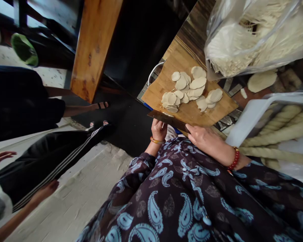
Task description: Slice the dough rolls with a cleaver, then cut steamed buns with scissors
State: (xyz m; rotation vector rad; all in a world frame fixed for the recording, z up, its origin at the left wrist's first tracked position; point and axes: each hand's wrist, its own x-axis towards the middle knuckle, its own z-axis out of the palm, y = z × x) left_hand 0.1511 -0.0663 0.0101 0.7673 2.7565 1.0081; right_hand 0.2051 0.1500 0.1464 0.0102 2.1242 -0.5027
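My right hand (pixel 204 136) is closed on the handle end of a cleaver (pixel 170 121), whose broad dark blade lies across the near edge of a wooden cutting board (pixel 151 94). Close against the near side of the blade is my left hand (pixel 158 130), its fingers curled; the blade hides what they hold, if anything. A thin pale sliver shows just past the blade. Thin, pale, oval slices, dough-like in look, lie in overlapping piles (pixel 187 85) on the board.
A clear plastic bag (pixel 232 43) of pale shreds stands at upper right. Below it, a white tub (pixel 247 114) holds thick twisted pale ropes (pixel 282 131). One larger flat oval piece (pixel 262 80) lies between them. A wooden bench (pixel 93 47) and other people's legs (pixel 53 158) are at left.
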